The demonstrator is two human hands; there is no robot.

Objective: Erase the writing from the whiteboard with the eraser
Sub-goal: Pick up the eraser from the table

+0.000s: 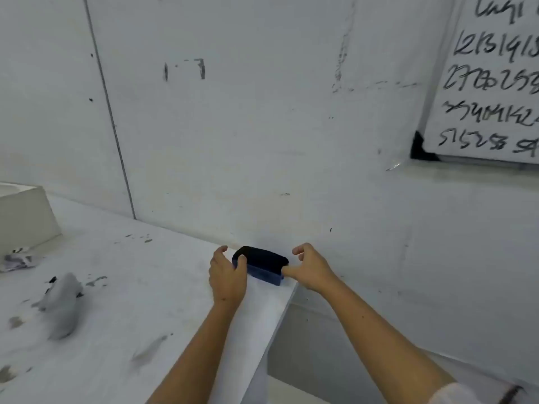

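The left hand [226,275] grips one end of the eraser [260,265], its thumb curled over the black felt top and its fingers bent toward the far side. The right hand [310,268] is at the other end, thumb tip touching the eraser's blue body while the fingers arch above the felt; whether those fingers actually press on it cannot be told. The eraser is a blue plastic block with a dark felt pad facing up, lying at the far right corner of the white table [145,287], close to the wall [233,141] and just at the table's right edge. Both forearms reach in from the bottom of the view, and a pale sleeve [455,395] shows at the lower right. Further left on the table lie a crumpled grey cloth [62,304], a smaller smudged rag [17,260] and several dark ink smears, and a white box [26,211] stands at the left edge. Up on the wall to the right, well apart from the hands, hangs the whiteboard [490,83], with a black corner piece and rows of black handwritten numbers covering it.
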